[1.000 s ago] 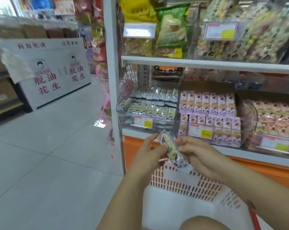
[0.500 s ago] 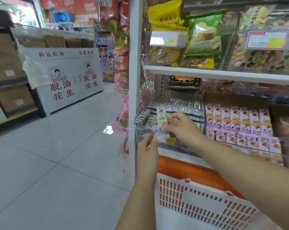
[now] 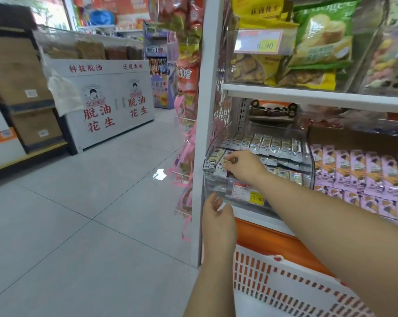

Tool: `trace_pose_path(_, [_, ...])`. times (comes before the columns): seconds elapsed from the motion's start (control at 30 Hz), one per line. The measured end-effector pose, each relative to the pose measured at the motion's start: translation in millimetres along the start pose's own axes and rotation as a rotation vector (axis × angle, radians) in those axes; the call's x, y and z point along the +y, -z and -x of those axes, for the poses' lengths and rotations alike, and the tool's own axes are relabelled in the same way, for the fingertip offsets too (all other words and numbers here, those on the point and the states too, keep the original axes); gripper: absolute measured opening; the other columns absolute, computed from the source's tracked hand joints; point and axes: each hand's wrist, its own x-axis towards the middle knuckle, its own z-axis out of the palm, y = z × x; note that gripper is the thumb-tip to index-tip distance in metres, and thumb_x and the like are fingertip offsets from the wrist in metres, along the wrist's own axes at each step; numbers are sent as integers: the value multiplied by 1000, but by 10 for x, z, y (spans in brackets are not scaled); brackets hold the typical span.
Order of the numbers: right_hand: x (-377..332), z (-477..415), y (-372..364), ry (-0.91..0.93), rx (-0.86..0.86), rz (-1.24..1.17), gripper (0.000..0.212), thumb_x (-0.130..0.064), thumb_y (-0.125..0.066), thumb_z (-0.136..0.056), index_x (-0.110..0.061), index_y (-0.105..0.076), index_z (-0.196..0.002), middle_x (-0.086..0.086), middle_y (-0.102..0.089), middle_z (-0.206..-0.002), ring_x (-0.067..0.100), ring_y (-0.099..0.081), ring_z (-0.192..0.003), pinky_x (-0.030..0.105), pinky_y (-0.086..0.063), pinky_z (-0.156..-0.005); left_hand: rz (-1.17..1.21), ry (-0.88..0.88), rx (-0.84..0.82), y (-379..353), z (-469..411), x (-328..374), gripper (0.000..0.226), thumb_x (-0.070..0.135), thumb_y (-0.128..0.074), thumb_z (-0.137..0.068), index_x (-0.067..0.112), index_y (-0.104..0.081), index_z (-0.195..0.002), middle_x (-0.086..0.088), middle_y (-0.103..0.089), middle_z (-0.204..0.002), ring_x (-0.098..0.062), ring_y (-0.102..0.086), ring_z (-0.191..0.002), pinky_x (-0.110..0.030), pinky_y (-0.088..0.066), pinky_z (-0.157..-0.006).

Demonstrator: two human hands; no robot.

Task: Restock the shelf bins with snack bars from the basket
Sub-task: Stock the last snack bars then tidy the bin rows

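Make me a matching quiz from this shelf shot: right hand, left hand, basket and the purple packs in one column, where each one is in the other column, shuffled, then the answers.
Column A
1. right hand
2. left hand
3. basket
4. purple packs

Column B
a. on the shelf, right of the clear bin
b. bottom of the view, below both arms
c. low at the bin's front, holding nothing visible
d. fingertips on a snack bar in the bin

Pairs: 1-d, 2-c, 3-b, 4-a
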Motion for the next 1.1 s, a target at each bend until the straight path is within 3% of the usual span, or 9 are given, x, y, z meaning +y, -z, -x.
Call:
trace_pose_path(0.1, [11,109,82,70,-54,106,35,-28,-52,-96,-8,-58,-125,11,-61,-123,27,-57,-108,41,-46,-94,-62,-22,-8,-8,23,-8,46,15,-44,-98,30,-37,-141,6,-48,-138,-13,-44,-124,-31,-37,-101])
trace_pose_path(0.17, [26,294,162,112,-22,125,39,-26,-52,-96,-15,-52,-133,4,-63,-115,21,-60,-95,36,-50,-82,-129,-60,-37,3,63,-7,44,17,-44,-98,29,-38,-140,6,-49,-137,-13,-45,-123,-30,-37,-99])
trace_pose_path(0.3, [162,849,258,290,35,145,28,-25,-54,-95,-24,-61,-122,-5,-62,-118,1,-54,-84,25,-45,-78,-345,-181,-139,43,127,-52,41,20,-44,-98,25,-43,-139,3,-51,-137,-12,-48,-122,-24,-36,-95])
trace_pose_path(0.37, [295,1164,253,311,-14,115,25,-22,-56,-94,-23,-64,-117,-12,-64,-104,-9,-46,-72,12,-36,-67,-499,-223,-210,35,167,-125,40,21,-44,-98,23,-45,-138,2,-53,-135,-13,-51,-120,-22,-36,-92])
trace_pose_path(0.53, [933,1732,255,169,-133,63,16,-16,-61,-89,-20,-70,-102,-24,-54,-67,-9,-51,-57,9,-36,-59,-898,-299,-405,-97,236,-483,38,22,-51,-93,22,-55,-130,-2,-61,-129,-21,-56,-118,-32,-44,-98])
trace_pose_path(0.63, [1579,1981,199,7,-254,93,18,-15,-61,-89,-12,-70,-105,-5,-68,-92,-4,-56,-74,3,-36,-68,-1021,-258,-480,-264,283,-708,38,19,-51,-94,18,-53,-132,-6,-60,-129,-24,-57,-115,-30,-44,-97])
trace_pose_path(0.73, [2249,2243,99,-219,-446,97,24,-14,-55,-93,-7,-65,-113,3,-63,-103,18,-61,-96,13,-42,-78,-984,-216,-453,-460,301,-975,36,17,-49,-95,15,-54,-131,-6,-61,-128,-24,-57,-114,-28,-44,-95])
trace_pose_path(0.93, [3173,2620,-225,-483,-786,297,43,-21,-51,-97,-14,-44,-139,7,-39,-146,21,-45,-128,27,-38,-102,-1022,-55,-506,-725,393,-1949,35,19,-43,-98,17,-52,-132,-7,-55,-133,-26,-53,-118,-35,-43,-99])
trace_pose_path(1.1, [3645,2788,-492,-519,-1005,569,39,-3,-53,-90,-8,-55,-128,10,-54,-130,25,-57,-111,33,-47,-91,-1164,178,-723,-612,517,-2612,41,27,-45,-98,20,-44,-138,-2,-49,-139,-19,-48,-123,-29,-39,-101])
